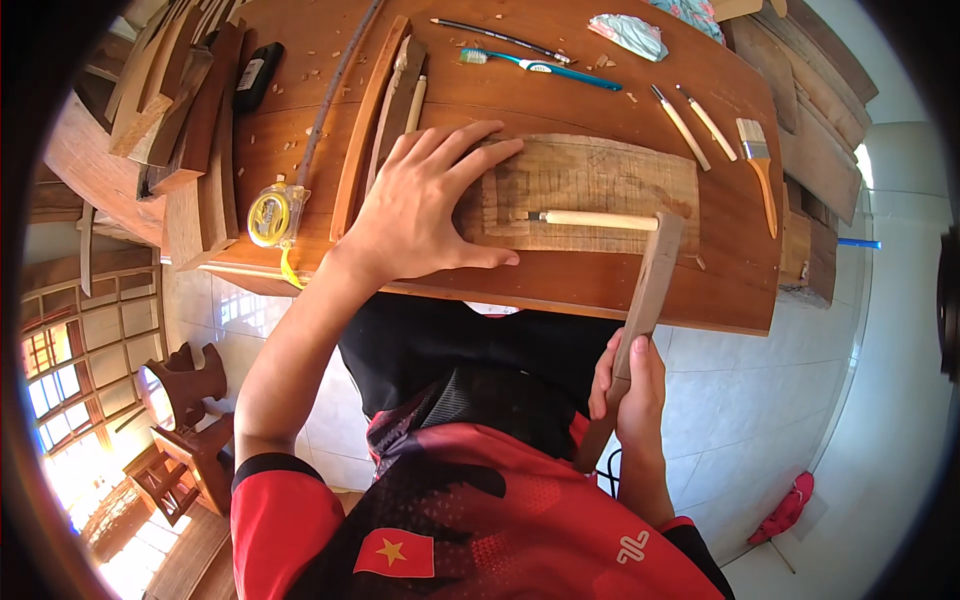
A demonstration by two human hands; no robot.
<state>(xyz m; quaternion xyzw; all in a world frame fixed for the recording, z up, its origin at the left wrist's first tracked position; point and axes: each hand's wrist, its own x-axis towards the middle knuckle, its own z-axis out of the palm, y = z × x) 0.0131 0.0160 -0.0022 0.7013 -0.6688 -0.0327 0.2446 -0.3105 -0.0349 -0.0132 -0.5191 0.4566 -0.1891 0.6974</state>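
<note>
My left hand (430, 200) is spread with fingers apart over the left end of a weathered wooden board (590, 170) on the tabletop. A small carving tool (590, 218) with a pale handle lies across this board, its dark tip pointing left toward my left hand. My right hand (630, 380) is wrapped round the lower part of a long brown wooden bar (650, 280). The bar's upper end is at the tool's right handle end; whether they touch I cannot tell for sure.
A tape measure (275, 215), wood strips (365, 120), pencil (500, 35), toothbrush (540, 68), crumpled cloth (628, 35), two pale-handled tools (680, 127) and paintbrush (760, 175) lie on the table (300, 50). Planks are stacked left (180, 140) and right (815, 100).
</note>
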